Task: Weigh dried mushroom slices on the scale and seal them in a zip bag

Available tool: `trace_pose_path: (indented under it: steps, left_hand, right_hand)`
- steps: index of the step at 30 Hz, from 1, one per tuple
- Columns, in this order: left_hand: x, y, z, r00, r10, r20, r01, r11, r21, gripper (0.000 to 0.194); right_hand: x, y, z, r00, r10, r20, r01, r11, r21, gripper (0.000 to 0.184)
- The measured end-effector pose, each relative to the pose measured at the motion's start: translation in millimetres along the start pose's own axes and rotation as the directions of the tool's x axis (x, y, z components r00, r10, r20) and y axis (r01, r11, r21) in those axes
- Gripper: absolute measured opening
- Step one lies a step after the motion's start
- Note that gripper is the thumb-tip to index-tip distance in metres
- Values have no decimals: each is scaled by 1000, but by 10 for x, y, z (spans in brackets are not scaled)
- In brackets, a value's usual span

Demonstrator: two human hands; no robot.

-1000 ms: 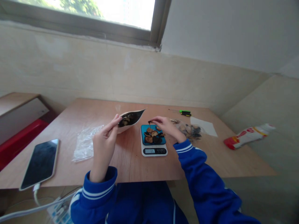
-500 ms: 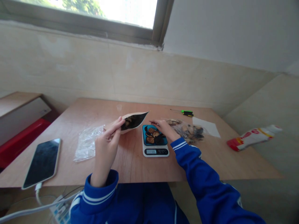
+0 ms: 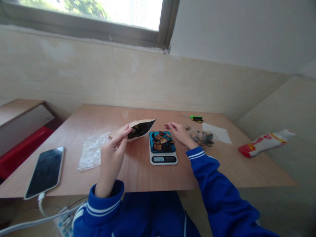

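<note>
My left hand (image 3: 112, 149) pinches the edge of an open kraft paper pouch (image 3: 138, 128) with dark dried slices inside, tilted toward the scale. A small white kitchen scale (image 3: 163, 159) with a blue platform (image 3: 151, 144) carries a heap of brown and black dried slices (image 3: 162, 142). My right hand (image 3: 179, 133) hovers just right of the scale's far corner, its fingers loosely extended and nothing visible in them. Behind that hand lies a clear plastic bag of more dried slices (image 3: 202, 136).
The wooden table (image 3: 138, 174) also carries a crumpled clear plastic bag (image 3: 92, 149), a phone (image 3: 44, 171) on a charging cable at the left, a sheet of white paper (image 3: 217, 132) and a green-handled tool (image 3: 196, 118). A red-and-white packet (image 3: 265, 143) lies off the right edge.
My right hand has lifted off the slices on the scale and drawn back slightly to the right. The pouch in my left hand has barely moved.
</note>
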State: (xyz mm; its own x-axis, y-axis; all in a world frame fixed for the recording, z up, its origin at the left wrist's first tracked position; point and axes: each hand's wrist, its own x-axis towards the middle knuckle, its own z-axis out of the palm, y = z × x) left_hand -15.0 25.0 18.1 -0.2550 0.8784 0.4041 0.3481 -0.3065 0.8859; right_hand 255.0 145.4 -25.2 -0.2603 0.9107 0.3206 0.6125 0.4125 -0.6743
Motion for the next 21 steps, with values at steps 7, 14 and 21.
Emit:
trace_pose_path:
  steps: [7,14,21]
  left_hand:
    - [-46,5,76,1000,7,18,-6,1000,-13,28]
    - [-128,20,130,999,38,14,-38,999,18,30]
    - [-324,26,254,995,103,14,-104,991,89,34]
  right_hand:
    - [-69,-568,-158,998,-69,7,64,955,289,55]
    - [-102,-1312,-130,889,-358,286,295,925,240,34]
    - [136,-1302,325,759,-331,561,444,893,-74,18]
